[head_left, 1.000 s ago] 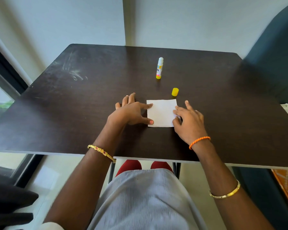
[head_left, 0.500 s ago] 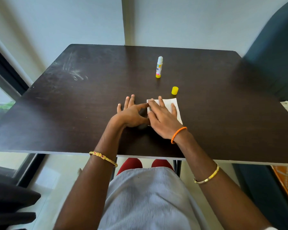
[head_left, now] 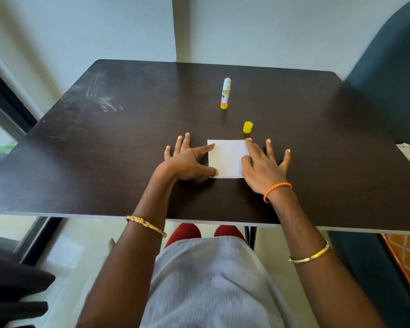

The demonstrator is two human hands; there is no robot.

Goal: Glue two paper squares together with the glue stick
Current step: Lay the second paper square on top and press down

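left hand [head_left: 187, 162]: flat, fingers spread, nothing gripped; left edge of stacked paper squares [head_left: 226, 159] pinned
right hand [head_left: 262, 165]: flat, splayed, right edge pressed
glue stick [head_left: 225, 94]: upright, uncapped, 12 o'clock
cap [head_left: 247, 127]: 1 o'clock
risk: top square skewed if pressed unevenly

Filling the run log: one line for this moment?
paper squares flat on table | left hand, right hand pressing edges | glue stick upright, uncapped
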